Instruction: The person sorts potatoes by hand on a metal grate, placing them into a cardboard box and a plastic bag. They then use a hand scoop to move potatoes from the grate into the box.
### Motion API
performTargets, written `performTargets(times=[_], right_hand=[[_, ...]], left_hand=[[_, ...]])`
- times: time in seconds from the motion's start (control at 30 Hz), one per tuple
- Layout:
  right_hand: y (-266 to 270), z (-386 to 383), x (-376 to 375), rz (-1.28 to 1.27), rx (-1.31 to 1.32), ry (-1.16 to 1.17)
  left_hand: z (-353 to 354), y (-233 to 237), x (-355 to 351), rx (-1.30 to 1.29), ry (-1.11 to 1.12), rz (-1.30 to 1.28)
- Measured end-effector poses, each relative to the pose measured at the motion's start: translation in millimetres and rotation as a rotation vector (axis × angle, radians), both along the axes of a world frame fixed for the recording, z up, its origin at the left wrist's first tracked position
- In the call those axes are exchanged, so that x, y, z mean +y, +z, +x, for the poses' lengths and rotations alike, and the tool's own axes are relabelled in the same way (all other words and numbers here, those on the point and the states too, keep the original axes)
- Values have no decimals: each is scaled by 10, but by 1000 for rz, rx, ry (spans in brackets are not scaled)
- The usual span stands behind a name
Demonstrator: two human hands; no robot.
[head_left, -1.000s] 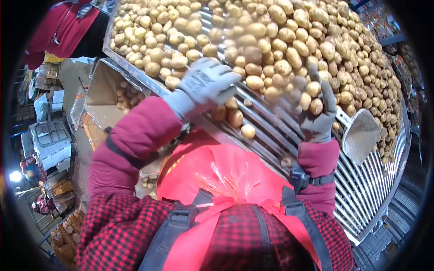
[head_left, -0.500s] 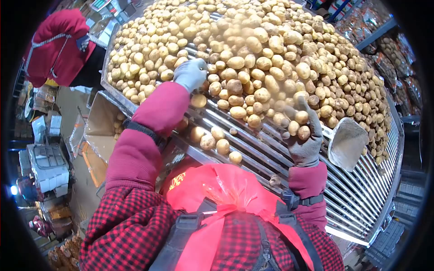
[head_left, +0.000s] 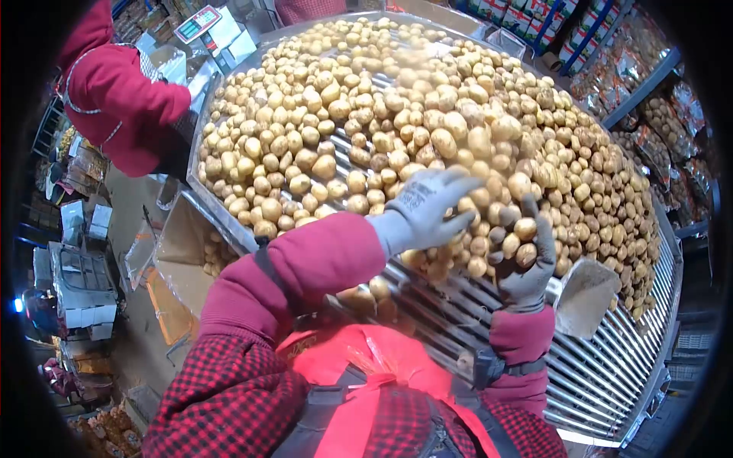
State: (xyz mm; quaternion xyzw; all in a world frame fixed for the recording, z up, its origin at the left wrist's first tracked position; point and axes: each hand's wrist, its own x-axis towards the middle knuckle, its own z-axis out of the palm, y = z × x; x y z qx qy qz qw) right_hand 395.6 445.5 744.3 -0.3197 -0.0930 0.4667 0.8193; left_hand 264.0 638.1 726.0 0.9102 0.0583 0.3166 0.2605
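Observation:
A large heap of potatoes (head_left: 267,160) covers the slatted metal table (head_left: 595,374). My left hand (head_left: 429,208), in a grey glove, reaches across the heap's near edge with its fingers stretched out and apart, touching potatoes. Close beside it on the right, my right hand (head_left: 527,278), also gloved, is palm up with fingers curled around a few potatoes (head_left: 525,228). A dusty scoop-shaped piece (head_left: 586,301) rests on the slats right of that hand. Loose potatoes near my apron (head_left: 366,347) are partly hidden by my left forearm.
Left of the table stands another person in a dark red sleeve (head_left: 126,99). Below that is an open carton (head_left: 183,244) with potatoes inside. A digital scale (head_left: 197,24) is at the back left. Bagged goods fill a blue-framed rack (head_left: 645,88) at right.
My left hand has moved right from the left part of the heap toward my right hand, its fingers now spread. My right hand still holds potatoes. The other person's arm has shifted right.

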Motion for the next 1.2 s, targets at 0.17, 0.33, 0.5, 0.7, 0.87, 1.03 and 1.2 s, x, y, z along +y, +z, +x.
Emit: performTargets(times=[0.17,0.33,0.5,0.7,0.87,1.03,1.2], right_hand=[[-146,-164,505,-87,13,-17],[-294,-238,1042,-133,-222,-76],[-358,-236,1476,-279,-530,36],[-460,-223,1545,-81,39,160],[-597,-347,1493,-204,-402,69],[-689,-301,1456,-171,-452,92],[-638,-291,1489,-183,-333,94]], left_hand=[[763,78,857,-1,17,206],[1612,-71,1376,466,11,173],[2125,-109,1774,719,59,53],[1780,-171,1893,732,9,-29],[982,-139,2026,670,169,-101],[230,-778,2459,531,390,54],[-225,-793,2977,533,694,169]])
